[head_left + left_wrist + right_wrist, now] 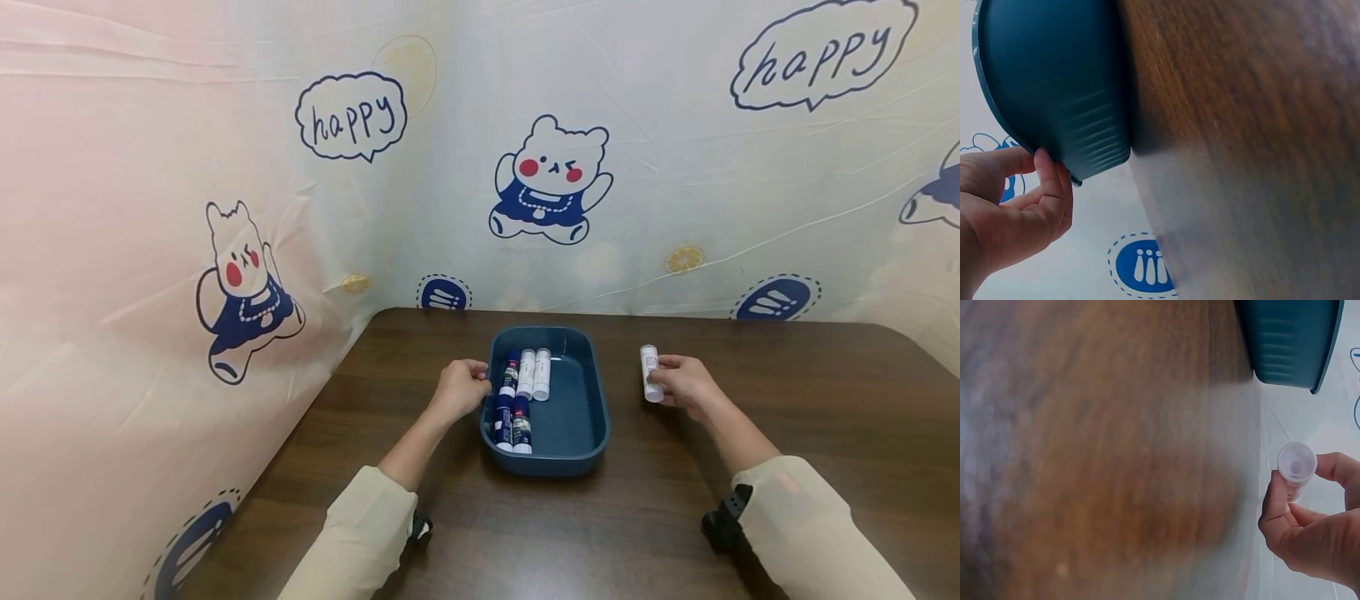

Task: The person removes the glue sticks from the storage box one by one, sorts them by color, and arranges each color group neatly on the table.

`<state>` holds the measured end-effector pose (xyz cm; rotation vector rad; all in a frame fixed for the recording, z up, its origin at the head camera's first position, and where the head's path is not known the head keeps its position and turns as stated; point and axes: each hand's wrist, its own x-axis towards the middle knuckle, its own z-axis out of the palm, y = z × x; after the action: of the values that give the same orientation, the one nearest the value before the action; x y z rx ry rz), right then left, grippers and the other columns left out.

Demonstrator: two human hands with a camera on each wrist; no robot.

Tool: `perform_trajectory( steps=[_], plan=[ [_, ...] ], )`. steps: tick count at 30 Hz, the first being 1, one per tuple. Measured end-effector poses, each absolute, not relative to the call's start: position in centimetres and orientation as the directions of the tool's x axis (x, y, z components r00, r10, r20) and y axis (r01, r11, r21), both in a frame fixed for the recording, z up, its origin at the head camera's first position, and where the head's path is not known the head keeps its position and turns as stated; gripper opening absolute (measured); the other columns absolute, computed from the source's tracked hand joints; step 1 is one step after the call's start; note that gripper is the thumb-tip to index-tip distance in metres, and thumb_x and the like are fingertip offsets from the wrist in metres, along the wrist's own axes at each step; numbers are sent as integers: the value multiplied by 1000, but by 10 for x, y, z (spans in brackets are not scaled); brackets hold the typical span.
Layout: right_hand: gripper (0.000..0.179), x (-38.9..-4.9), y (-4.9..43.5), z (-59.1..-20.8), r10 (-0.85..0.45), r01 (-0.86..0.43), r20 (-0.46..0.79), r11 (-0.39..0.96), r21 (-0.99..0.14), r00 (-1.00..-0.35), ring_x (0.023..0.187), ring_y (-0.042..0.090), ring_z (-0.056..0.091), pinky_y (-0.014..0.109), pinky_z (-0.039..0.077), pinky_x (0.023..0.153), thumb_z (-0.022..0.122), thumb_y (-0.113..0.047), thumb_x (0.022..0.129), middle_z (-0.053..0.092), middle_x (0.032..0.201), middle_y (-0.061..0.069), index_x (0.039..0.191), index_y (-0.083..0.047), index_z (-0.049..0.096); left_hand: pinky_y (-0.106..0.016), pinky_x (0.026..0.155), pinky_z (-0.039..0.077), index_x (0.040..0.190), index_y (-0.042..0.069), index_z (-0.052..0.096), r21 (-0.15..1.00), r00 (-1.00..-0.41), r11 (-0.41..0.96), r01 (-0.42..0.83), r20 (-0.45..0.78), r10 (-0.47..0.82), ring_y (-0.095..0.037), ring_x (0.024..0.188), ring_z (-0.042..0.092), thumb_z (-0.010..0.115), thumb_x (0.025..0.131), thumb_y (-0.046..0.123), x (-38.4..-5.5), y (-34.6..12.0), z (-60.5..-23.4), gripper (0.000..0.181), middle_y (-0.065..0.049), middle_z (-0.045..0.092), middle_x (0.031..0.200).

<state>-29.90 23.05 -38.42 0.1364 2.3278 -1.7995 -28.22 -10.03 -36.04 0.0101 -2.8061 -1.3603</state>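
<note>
A pale cloth (pixel 450 225) printed with cartoon bears and the word "happy" hangs behind a dark wood-grain desk (pixel 810 400). On the desk sits a deep blue rectangular tray (pixel 546 467) with rounded corners. Five glue sticks lie toward its left side: the far row has one blue-labelled stick (pixel 510 379) beside two white sticks (pixel 542 375), and the near row has two more blue-labelled ones. The person's hands are well apart. The left hand (pixel 461 387) pinches the tray's left rim between thumb and fingers. The right hand (pixel 688 383), right of the tray, grips a white glue stick (pixel 649 367) between thumb and fingers, one round end facing the wrist camera.
</note>
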Motion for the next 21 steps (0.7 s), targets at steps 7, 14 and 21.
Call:
perform_trajectory(
  steps=[7, 14, 21],
  plan=[
    [60, -299, 233, -388, -49, 222, -249, 313, -923, -967, 85, 18, 53, 29, 52, 68, 50, -3, 89, 41, 119, 28, 137, 16, 20, -28, 69, 51, 117, -4, 59, 780, -1000, 626, 6, 18, -13, -20, 82, 54, 58, 86, 1, -282, -100, -360, 31, -9, 58, 93],
    [59, -298, 232, -391, -47, 216, -253, 387, -897, -966, 94, 26, 52, 32, 52, 70, 51, -2, 88, 42, 121, 31, 137, 16, 22, -30, 73, 50, 118, -4, 59, 785, -1000, 619, -16, -6, -19, -19, 85, 54, 59, 86, 2, -282, -100, -360, 32, -9, 58, 96],
    [55, -301, 231, -390, -29, 170, -218, 531, -830, -976, 97, 31, 53, 34, 53, 68, 53, -1, 87, 40, 126, 34, 133, 17, 29, -32, 75, 51, 118, -3, 59, 783, -1000, 621, -17, -8, -18, -20, 85, 54, 58, 87, 2, -282, -100, -359, 32, -9, 58, 96]
  ],
)
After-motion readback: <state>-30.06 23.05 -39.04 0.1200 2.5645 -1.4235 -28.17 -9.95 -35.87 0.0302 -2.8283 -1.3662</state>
